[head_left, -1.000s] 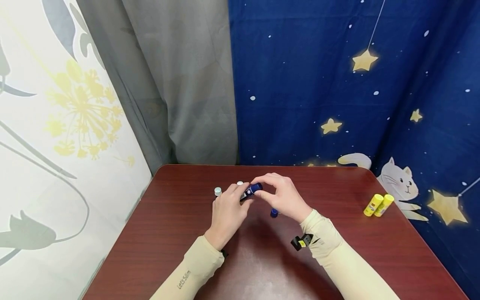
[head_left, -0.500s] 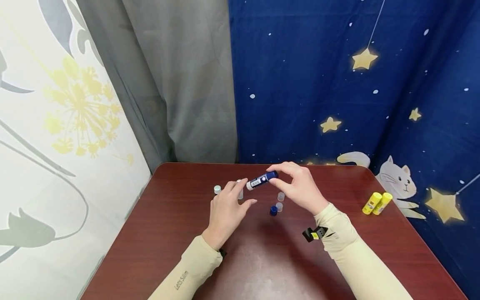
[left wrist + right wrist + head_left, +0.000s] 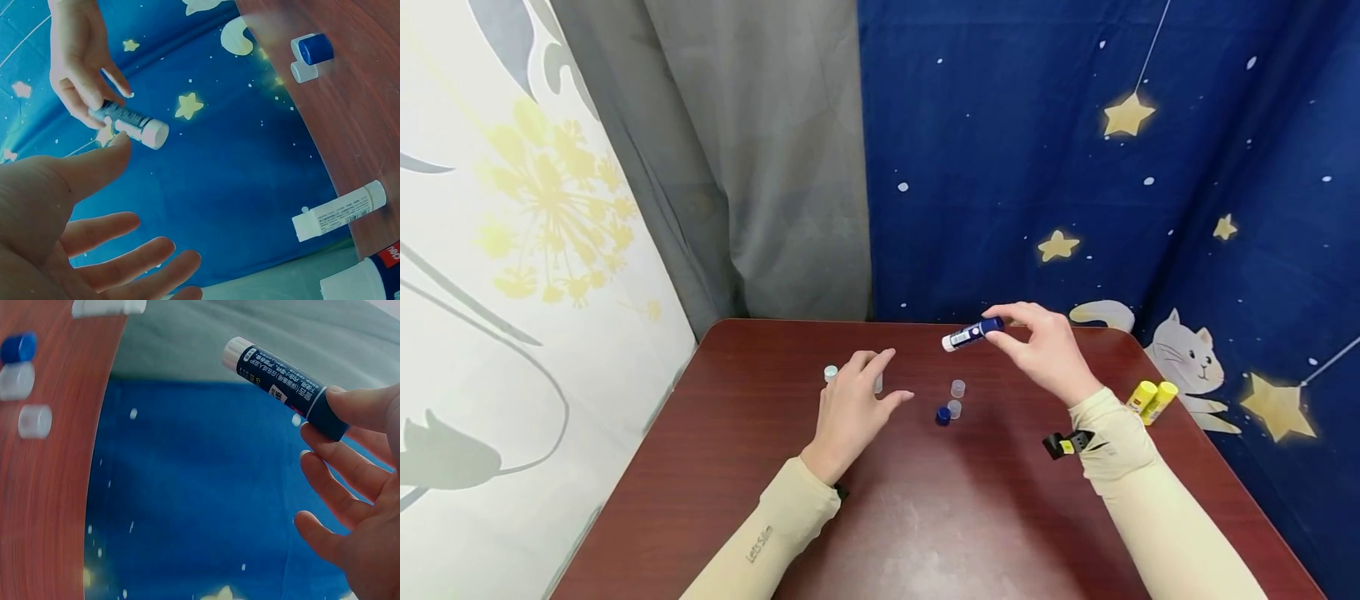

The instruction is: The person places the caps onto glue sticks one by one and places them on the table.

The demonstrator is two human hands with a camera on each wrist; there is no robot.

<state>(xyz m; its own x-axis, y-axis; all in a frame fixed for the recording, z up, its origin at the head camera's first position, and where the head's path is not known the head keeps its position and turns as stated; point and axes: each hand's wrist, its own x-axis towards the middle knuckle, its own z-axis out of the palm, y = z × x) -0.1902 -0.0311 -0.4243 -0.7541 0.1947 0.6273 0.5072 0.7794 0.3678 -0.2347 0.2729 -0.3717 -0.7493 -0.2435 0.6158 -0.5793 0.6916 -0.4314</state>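
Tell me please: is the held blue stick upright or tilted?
Tilted. In the head view, the blue stick slants, pinched by the right hand.

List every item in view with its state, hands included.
Held blue glue stick: raised, tilted
Right hand: pinching that stick's blue end
Left hand: fingers spread, holding nothing
Standing blue glue stick: upright, white end up
White glue stick: upright
Dark blue cap: loose
Two clear caps: loose
Two yellow glue sticks: upright, partly hidden
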